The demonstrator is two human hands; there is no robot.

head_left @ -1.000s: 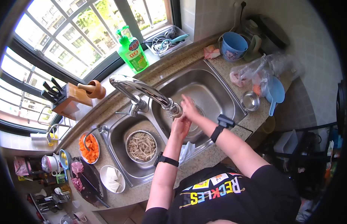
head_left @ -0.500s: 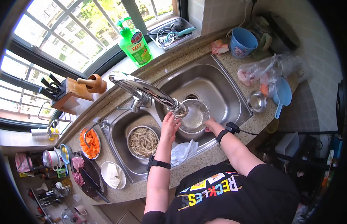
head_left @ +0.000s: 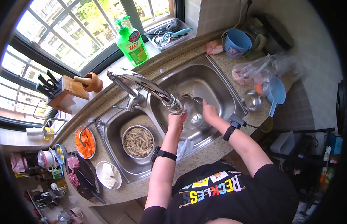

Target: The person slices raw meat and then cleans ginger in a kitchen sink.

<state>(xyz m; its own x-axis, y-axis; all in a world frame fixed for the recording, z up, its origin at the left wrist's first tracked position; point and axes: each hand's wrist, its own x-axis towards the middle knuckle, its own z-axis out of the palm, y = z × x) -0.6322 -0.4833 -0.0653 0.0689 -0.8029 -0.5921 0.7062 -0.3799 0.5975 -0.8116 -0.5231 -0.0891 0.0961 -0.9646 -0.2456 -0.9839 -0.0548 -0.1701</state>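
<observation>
Two hands: right hand (head_left: 210,112) fingers clamp a tilted steel bowl (head_left: 193,109), its mouth facing the left hand (head_left: 176,121), whose grip is unclear.

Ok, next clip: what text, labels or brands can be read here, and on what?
"RECKLES": coloured letters on the person's black T-shirt, upside down in this view.
Red label on the green bottle at the window: too blurred to read.
Print on the blue bucket: too small to read.
The steel bowl in the right hand: no marking visible.
</observation>
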